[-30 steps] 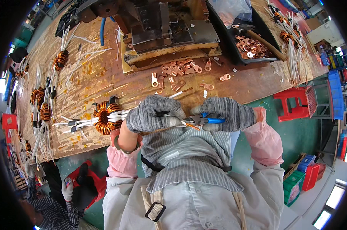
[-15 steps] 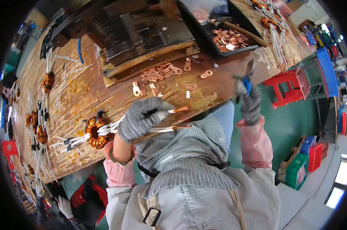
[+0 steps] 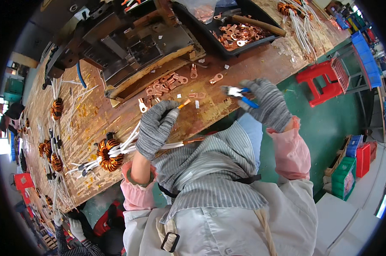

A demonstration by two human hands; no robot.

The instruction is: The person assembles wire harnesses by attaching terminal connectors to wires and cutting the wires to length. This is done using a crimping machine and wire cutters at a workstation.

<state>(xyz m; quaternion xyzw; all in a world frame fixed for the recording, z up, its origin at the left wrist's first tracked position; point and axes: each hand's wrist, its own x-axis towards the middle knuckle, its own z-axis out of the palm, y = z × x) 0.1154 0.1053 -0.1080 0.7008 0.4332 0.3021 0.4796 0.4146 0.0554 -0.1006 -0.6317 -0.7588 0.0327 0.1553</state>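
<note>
My left hand (image 3: pixel 156 128), in a grey knit glove, pinches a white wire whose bare copper end (image 3: pixel 184 103) sticks out past the fingertips. That wire belongs to a bundle of white wires (image 3: pixel 126 147) leading from a copper-wound ring coil (image 3: pixel 109 155) on the table. Below the left hand runs another white wire (image 3: pixel 172 146) with a copper-coloured tip. My right hand (image 3: pixel 267 104), gloved too, is closed on blue-handled pliers (image 3: pixel 235 91), their head pointing left towards the wire end. The pliers and the wire are apart.
Loose copper lugs (image 3: pixel 165 84) lie beyond my left hand, before a dark metal machine (image 3: pixel 135 51). A black tray (image 3: pixel 240 52) holds more lugs and a wooden-handled hammer (image 3: pixel 261 25). More coils (image 3: pixel 56 109) lie left. A red stool (image 3: pixel 323 83) stands right; another person's gloved hands (image 3: pixel 77 229) show lower left.
My right hand has moved left, and the pliers have swung from pointing up to pointing left. My left hand has risen, tilting the wire end upward. The whole view has shifted slightly.
</note>
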